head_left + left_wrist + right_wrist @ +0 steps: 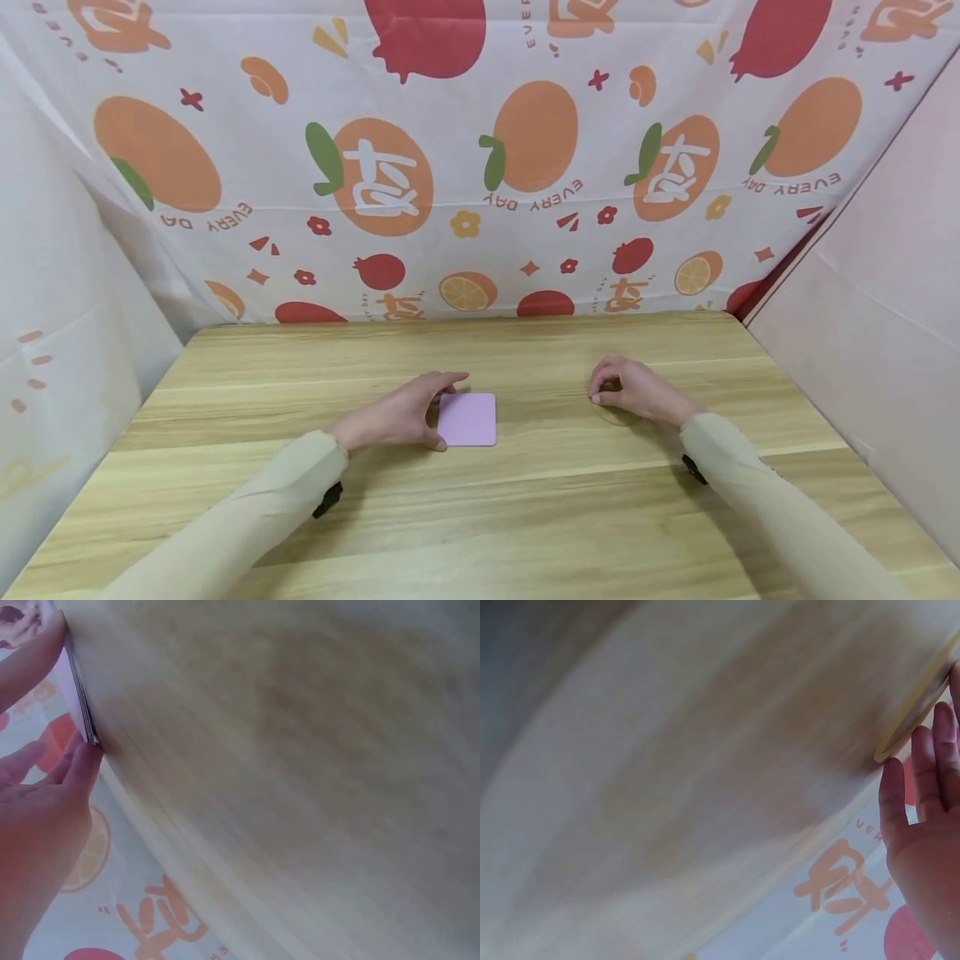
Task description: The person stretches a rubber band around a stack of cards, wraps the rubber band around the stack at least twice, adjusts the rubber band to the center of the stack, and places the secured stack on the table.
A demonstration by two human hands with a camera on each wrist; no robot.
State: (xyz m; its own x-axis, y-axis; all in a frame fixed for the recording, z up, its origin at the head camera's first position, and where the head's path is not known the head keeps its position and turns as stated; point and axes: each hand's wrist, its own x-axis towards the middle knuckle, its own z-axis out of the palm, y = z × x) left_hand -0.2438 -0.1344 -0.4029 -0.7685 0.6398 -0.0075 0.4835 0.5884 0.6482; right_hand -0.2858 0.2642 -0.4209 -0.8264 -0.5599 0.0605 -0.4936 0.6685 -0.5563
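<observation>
Sleeves [240, 504], flat lilac square [469, 419], near edge crosswise

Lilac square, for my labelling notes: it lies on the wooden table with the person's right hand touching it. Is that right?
Not quite: the hand is wrong. The head view shows the left hand touching the lilac square; the right hand is apart from it. The square does lie on the wooden table.
</observation>
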